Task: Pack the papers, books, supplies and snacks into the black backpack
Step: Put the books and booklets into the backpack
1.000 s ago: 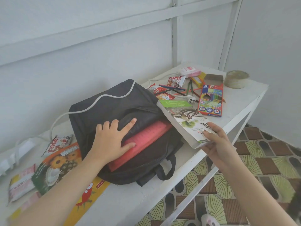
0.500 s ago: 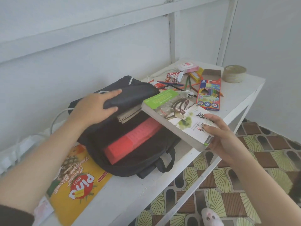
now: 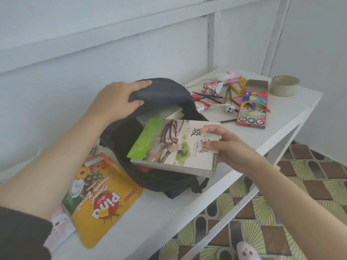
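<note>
Backpacks: one, black backpack [image 3: 165, 94]. Books, three showing: green-spined book [image 3: 174, 145], red book [image 3: 144, 168], just a sliver, pale book [image 3: 175, 114]. Packets, five: yellow biscuit bag [image 3: 105, 199], far red-white packet [image 3: 212, 87], near red-white packet [image 3: 201, 106], pink pack [image 3: 228, 76], pink-white packet [image 3: 60, 226]. Pencil box [image 3: 252, 109]: one. Yellow box [image 3: 237, 87]: one. Tape roll [image 3: 283, 88]: one. White plug [image 3: 230, 109]: one. Loose pencils [image 3: 227, 96]: several, tangled, exact number unclear. Hands, two: left hand [image 3: 120, 102], right hand [image 3: 231, 152].
</note>
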{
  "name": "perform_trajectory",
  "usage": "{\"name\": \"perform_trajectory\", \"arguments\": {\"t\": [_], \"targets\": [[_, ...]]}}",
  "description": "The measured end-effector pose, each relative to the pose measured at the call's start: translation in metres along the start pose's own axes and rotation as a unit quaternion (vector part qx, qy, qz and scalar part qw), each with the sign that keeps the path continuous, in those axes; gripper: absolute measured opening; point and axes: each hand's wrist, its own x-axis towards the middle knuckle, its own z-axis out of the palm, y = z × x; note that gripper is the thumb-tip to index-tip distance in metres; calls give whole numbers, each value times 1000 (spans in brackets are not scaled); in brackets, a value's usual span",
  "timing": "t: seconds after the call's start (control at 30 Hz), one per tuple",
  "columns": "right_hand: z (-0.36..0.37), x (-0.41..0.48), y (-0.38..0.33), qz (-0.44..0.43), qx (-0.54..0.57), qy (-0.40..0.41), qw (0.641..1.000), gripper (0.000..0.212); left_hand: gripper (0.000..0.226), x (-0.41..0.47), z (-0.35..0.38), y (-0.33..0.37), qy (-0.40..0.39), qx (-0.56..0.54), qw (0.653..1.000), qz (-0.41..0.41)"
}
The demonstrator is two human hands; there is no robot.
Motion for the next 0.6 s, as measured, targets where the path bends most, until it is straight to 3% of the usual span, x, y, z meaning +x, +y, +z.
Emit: {"name": "perform_trajectory", "arguments": {"t": [0.27, 0.37, 0.47, 0.6], "targets": [[39, 63, 4, -11, 50, 86, 995, 27, 53, -11, -7, 7, -8, 19, 1000, -3], [48, 80, 4, 0, 91, 30, 995, 37, 53, -13, -8, 8, -7, 21, 1000, -6], [54, 95, 4, 20, 6, -21, 1000, 55, 53, -12, -9, 6, -5, 18, 1000, -5], [61, 115, 6, 20, -64, -2, 998, 59, 54, -10, -10, 5, -7, 15, 1000, -5]]}}
